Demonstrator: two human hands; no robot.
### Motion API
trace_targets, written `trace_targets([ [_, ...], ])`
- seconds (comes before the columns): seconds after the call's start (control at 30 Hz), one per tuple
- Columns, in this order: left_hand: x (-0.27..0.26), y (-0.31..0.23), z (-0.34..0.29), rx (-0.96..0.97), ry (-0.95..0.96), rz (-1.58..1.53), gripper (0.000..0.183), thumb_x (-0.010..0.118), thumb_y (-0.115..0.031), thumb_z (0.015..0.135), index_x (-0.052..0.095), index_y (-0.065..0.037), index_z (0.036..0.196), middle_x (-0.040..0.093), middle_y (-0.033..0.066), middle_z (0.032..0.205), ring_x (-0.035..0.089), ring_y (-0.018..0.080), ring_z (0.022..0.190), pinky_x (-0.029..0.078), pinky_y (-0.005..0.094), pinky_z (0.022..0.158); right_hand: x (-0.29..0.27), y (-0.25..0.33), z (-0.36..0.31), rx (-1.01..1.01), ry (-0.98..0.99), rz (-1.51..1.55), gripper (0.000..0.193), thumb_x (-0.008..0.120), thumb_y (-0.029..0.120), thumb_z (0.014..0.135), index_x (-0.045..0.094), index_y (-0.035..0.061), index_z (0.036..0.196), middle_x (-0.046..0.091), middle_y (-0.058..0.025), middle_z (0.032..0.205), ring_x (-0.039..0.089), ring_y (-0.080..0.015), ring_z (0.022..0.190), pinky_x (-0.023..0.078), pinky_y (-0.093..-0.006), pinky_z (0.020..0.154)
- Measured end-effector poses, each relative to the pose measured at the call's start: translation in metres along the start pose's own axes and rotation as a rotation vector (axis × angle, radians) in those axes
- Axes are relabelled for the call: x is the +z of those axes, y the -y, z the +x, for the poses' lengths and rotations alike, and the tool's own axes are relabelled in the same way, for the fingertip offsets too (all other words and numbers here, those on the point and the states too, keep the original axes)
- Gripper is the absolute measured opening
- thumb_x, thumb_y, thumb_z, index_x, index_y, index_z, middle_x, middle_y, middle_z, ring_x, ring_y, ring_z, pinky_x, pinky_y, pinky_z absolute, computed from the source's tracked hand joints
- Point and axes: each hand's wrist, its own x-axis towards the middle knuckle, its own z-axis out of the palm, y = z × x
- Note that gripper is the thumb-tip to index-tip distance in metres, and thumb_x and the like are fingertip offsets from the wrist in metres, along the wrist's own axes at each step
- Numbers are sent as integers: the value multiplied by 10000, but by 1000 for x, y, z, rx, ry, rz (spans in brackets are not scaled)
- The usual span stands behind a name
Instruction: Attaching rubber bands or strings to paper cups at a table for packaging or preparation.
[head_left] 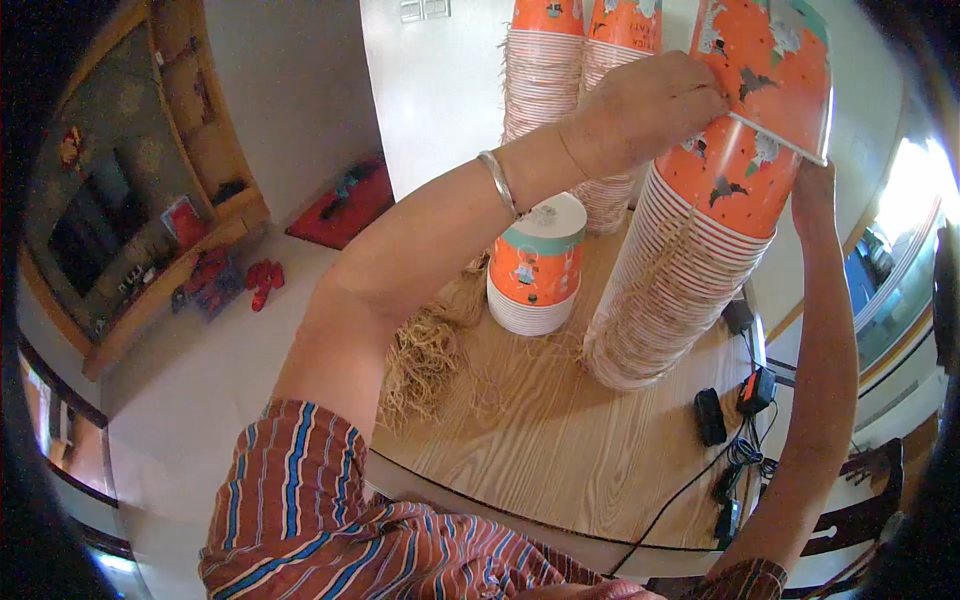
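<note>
Holding the orange bucket [765, 85] over the tall stack [690, 270], axes nearly aligned, the left hand [655, 105] is at the stack's upper left; the right hand [815, 180], upper right, has an unclear grip.

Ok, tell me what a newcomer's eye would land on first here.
First, the tall stack of orange paper tubs rising right of centre from the wooden table, with the left hand against its topmost tub. Next, the short tub stack to its left, orange with a teal band, and the tangle of straw-coloured fibres at the table's left side.
</note>
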Motion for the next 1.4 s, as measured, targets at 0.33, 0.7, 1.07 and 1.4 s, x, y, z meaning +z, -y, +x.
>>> trace_targets([
  [0.33, -1, -12, -4, 216, -32, 23, 222, 634, -78, 705, 589, -70, 922, 616, 61, 918, 619, 245, 844, 522, 337, 704, -11, -17, -18, -113, 122, 148, 342, 599, 205, 904, 570, 14, 1186, 631, -49, 1091, 582, -138, 982, 463, -314, 857],
  [0.7, -5, -31, -28, 192, 43, -35, 297, 643, -89, 704, 638, -72, 1000, 624, 81, 957, 615, 262, 867, 508, 361, 728, 0, -9, -45, -170, 199, 25, 352, 674, 242, 853, 626, 21, 1122, 650, -53, 1085, 591, -130, 993, 471, -308, 866],
  [1.07, -1, -40, -37, 174, 16, -88, 290, 653, -85, 701, 645, -46, 987, 617, 97, 956, 612, 260, 851, 503, 365, 716, -1, -25, -38, -137, 317, 107, 291, 554, 213, 922, 634, 14, 1118, 666, -53, 1059, 615, -129, 916, 491, -307, 832],
  [1.4, 0, -44, -43, 167, 33, -115, 274, 663, -84, 705, 649, -32, 974, 610, 105, 936, 613, 264, 843, 509, 369, 718, 0, -30, -39, -7, 305, 133, 280, 538, 209, 930, 644, -3, 1080, 667, -60, 1048, 610, -126, 904, 490, -311, 828],
])
